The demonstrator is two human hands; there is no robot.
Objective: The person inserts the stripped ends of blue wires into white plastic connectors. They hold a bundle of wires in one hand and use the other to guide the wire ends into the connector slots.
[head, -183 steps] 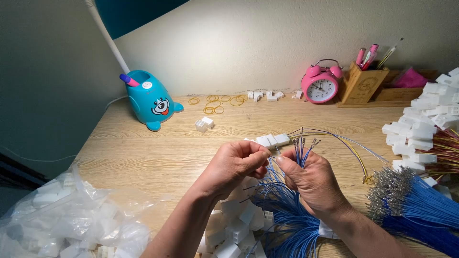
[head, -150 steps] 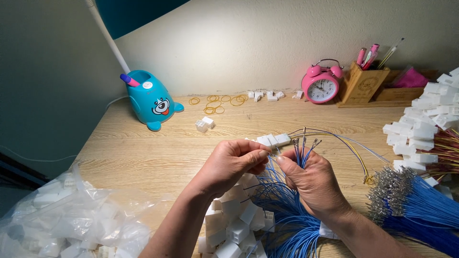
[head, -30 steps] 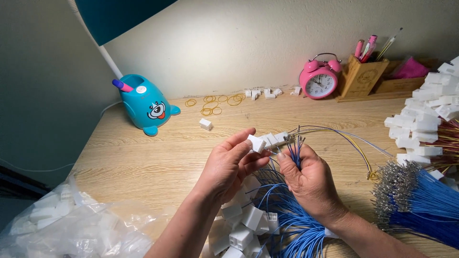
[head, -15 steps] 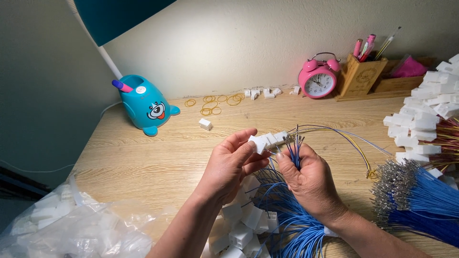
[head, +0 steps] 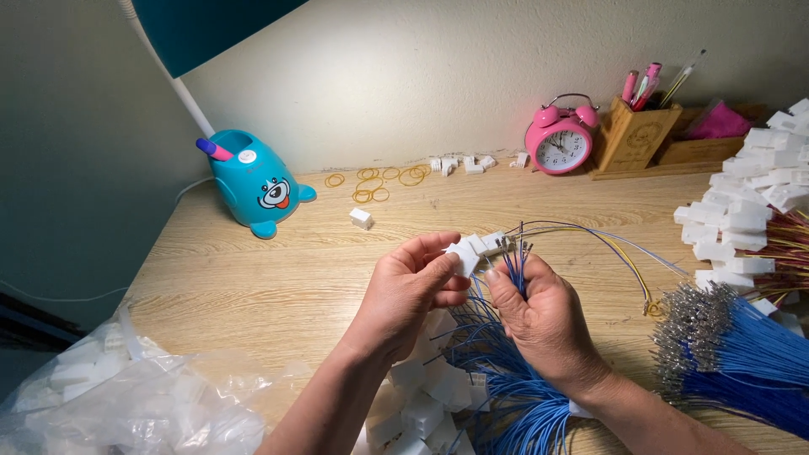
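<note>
Over the middle of the wooden bench, the left hand pinched a small white plastic connector between thumb and fingertips, its grip pressed together on the housing, while the right hand was closed around a bunch of thin blue wires, their metal-tipped ends standing up just beside the connector. A few longer wires — yellow and pale — arched away to the right. To do this step well, judging from the pose, the connector should be held steady with its open face toward the wire tips, and 1 tip at a time lined up squarely with a slot before being pushed in, the other wires kept clear. Loose white connectors lay below the hands, more were heaped at the right edge, and a thick bundle of blue wires with metal ends lay beside them. A clear bag of white parts sat at lower left; a blue cartoon-faced holder, rubber bands, a pink alarm clock and a wooden pen holder stood along the wall. Against the frame half a second earlier, little differed — the hands kept the same hold, the connector a touch closer to the wire tips.
</note>
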